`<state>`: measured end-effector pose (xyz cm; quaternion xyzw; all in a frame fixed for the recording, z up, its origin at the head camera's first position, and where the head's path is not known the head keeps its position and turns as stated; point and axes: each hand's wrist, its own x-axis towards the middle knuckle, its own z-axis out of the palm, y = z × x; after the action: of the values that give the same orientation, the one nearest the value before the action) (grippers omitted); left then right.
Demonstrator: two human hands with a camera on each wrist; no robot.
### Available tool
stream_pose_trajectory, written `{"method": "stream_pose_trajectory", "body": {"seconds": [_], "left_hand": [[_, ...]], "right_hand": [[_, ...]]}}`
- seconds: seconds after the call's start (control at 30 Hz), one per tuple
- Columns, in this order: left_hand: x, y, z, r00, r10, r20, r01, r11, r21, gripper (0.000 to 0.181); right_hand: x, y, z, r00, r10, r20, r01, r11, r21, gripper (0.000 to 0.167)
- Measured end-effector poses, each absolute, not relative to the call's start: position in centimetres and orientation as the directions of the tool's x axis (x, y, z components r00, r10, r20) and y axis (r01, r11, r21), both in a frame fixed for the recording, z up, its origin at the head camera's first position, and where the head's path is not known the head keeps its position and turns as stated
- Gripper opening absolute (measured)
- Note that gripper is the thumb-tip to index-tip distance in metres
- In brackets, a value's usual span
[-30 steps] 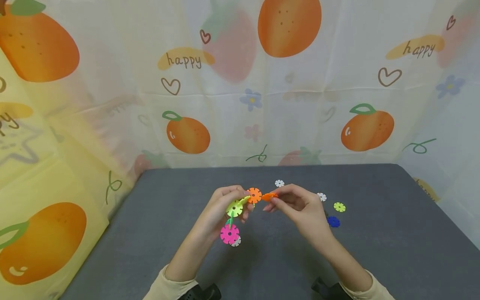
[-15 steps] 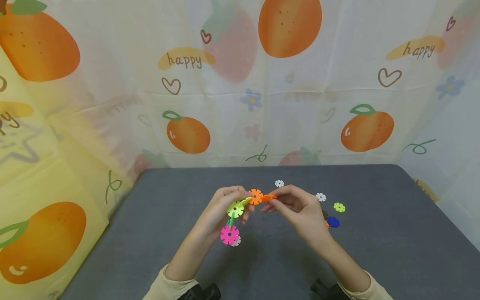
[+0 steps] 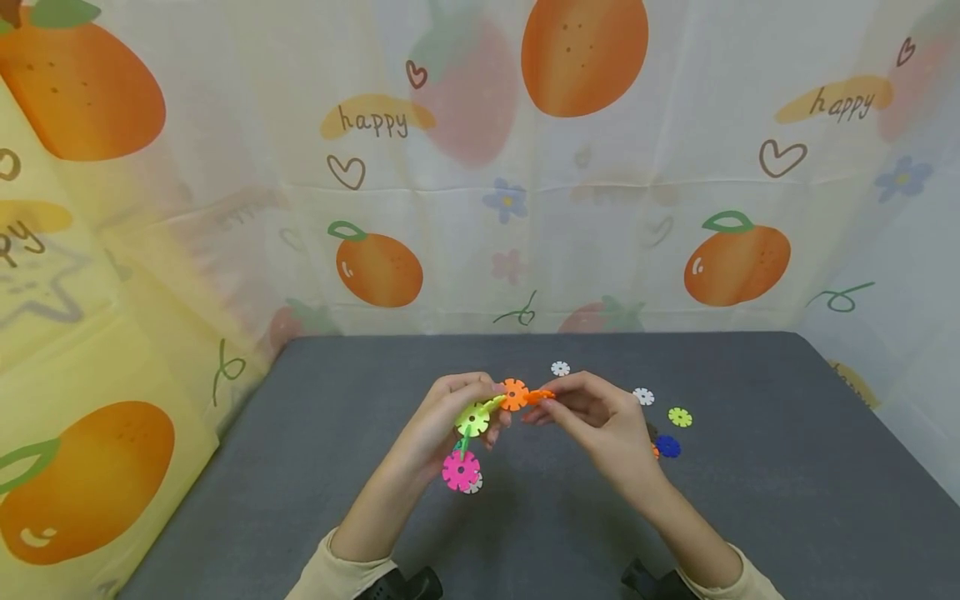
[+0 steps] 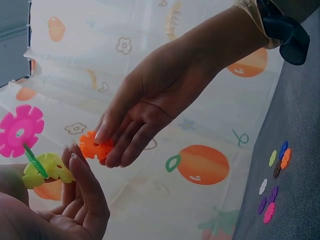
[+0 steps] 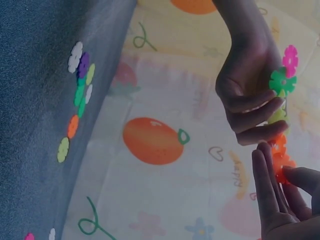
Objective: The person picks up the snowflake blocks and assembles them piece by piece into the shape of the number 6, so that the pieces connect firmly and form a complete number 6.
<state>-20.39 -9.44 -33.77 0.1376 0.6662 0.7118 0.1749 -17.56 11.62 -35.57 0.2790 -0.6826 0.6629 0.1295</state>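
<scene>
My left hand [image 3: 442,421] holds a chain of slotted plastic snowflake discs above the table. The chain includes a pink disc [image 3: 461,472], a green disc [image 3: 465,442] seen nearly edge-on, a yellow-green disc [image 3: 472,420] and an orange disc [image 3: 514,394] at the right end. Between thumb and fingers, my right hand [image 3: 603,417] pinches another orange disc [image 3: 538,397], tilted almost flat, against that end. Both orange discs meet in the right wrist view; how deep their slots sit cannot be told. Left fingertips [image 4: 75,160] lie near the pinched disc in the left wrist view.
On the grey table [image 3: 315,433] lie loose discs: white ones [image 3: 560,368] at the back, and a yellow-green one [image 3: 680,417] and a blue one [image 3: 668,447] right of my right arm. A white disc [image 3: 474,484] shows behind the pink one. Patterned cloth [image 3: 450,250] hangs behind.
The small gap between the two orange discs has closed, with the chain's end shifting slightly right toward the right hand. Both hands keep their holds and have barely moved.
</scene>
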Motion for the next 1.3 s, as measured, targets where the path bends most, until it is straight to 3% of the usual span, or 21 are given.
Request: {"method": "stream_pose_trajectory", "body": {"seconds": [0.63,1.1,1.3], "left_hand": [[-20.36,-9.47,-33.58,-0.902,0.431,-0.03,-0.057,-0.051,0.997,0.026],[-20.1,-9.4,-33.7,-0.911,0.411,0.029,0.007,-0.056,0.998,0.02],[-20.16,-9.62,-33.46,-0.901,0.434,0.016,-0.011,-0.061,0.998,0.02]], "right_hand": [[-17.45,11.57,-35.78,-0.829,-0.167,0.534,-0.54,-0.013,-0.842,0.019],[-17.55,11.11,-36.42,-0.781,-0.212,0.588,-0.576,-0.12,-0.808,0.01],[-17.61,11.09,-36.29,-0.784,-0.193,0.589,-0.588,-0.071,-0.806,0.016]]}}
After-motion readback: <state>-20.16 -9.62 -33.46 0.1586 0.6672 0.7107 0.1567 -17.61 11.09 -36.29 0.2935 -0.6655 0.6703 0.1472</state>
